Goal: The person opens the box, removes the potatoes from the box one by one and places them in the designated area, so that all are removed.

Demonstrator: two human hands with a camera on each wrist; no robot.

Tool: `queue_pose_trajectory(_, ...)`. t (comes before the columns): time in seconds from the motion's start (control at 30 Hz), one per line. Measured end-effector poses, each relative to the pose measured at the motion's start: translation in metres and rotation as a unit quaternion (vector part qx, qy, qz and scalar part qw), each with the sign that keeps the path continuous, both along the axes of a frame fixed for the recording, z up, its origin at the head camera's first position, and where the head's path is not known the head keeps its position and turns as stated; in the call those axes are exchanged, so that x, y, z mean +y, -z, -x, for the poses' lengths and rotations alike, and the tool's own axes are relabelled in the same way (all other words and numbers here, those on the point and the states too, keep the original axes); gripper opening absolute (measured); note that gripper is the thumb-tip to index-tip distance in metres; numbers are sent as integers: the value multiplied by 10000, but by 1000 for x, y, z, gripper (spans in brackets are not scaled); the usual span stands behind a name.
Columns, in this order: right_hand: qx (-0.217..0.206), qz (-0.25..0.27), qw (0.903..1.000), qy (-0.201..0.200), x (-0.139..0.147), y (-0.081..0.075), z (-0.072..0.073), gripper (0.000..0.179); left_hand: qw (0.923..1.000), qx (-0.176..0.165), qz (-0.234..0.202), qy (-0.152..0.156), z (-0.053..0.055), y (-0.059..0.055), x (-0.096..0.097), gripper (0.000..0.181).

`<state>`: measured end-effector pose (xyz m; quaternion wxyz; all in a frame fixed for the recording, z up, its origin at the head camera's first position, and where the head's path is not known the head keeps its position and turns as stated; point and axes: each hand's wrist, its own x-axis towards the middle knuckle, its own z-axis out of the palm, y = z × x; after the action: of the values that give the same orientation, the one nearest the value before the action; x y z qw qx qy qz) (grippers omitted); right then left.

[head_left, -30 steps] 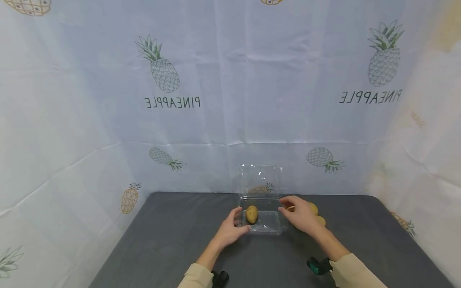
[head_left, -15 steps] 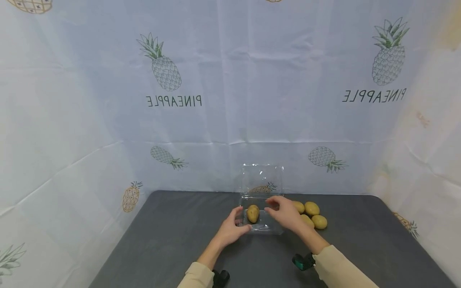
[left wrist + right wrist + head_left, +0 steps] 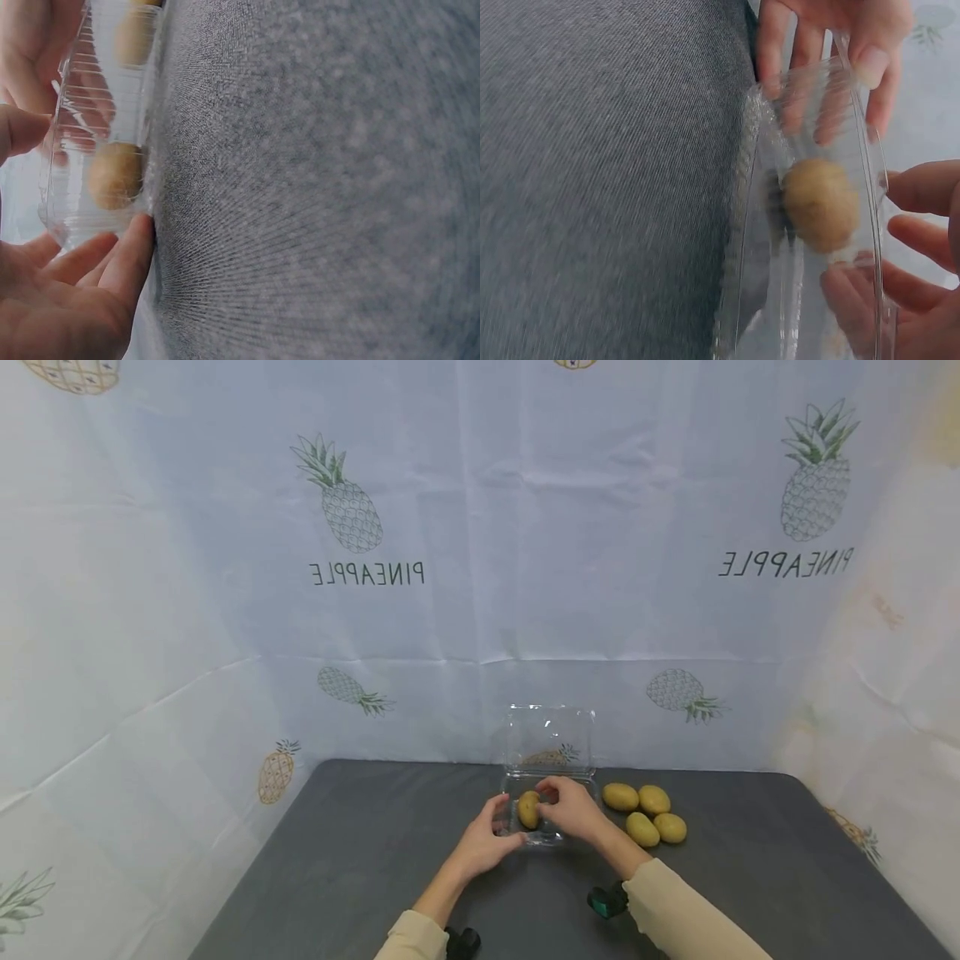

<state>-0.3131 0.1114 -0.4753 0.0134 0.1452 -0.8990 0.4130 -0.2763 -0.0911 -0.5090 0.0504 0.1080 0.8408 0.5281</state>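
A clear plastic clamshell container [image 3: 551, 839] sits on the dark table with its lid [image 3: 551, 739] standing up at the back. One potato [image 3: 528, 810] lies in its left half. My left hand [image 3: 480, 845] grips the container's left front corner, thumb along the front, fingers against the end wall, as the left wrist view shows. Over the container is my right hand [image 3: 573, 810], fingers bent loosely and thumb at the potato's right side. In the right wrist view, its fingertips [image 3: 847, 296] dip inside the wall beside the potato, with a gap between fingers and thumb.
Several more potatoes [image 3: 642, 829] lie grouped on the table [image 3: 360, 860] right of the container. A white cloth backdrop [image 3: 480, 610] with pineapple prints rises behind the table and along both sides. Each wrist carries a small black device [image 3: 607, 900].
My right hand has moved left from the container's right edge to the potato inside, uncovering the potatoes at the right. The left hand keeps its place on the corner.
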Motion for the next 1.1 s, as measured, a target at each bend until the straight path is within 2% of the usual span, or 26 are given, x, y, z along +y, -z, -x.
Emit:
queue_pose_trajectory(0.17,-360,-46,9993,57,-6,3,8,33,10000,73,-42,35,-1,-1,0,79)
queue_pose_trajectory(0.33,-512,-162,9985,122,-10,7,11,35,9999,51,-101,67,-3,-2,0,79)
queue_pose_trajectory(0.6,-540,-61,9985,-9,-15,11,13,39,9999,-13,-103,88,-3,-3,-1,79)
queue_pose_trajectory(0.87,-471,-285,9984,-83,-20,17,12,37,9998,-138,-85,64,-6,-4,2,79)
queue_pose_trajectory(1.1,-253,-337,9990,-124,-25,13,13,37,9999,-77,-115,64,-6,-5,0,78)
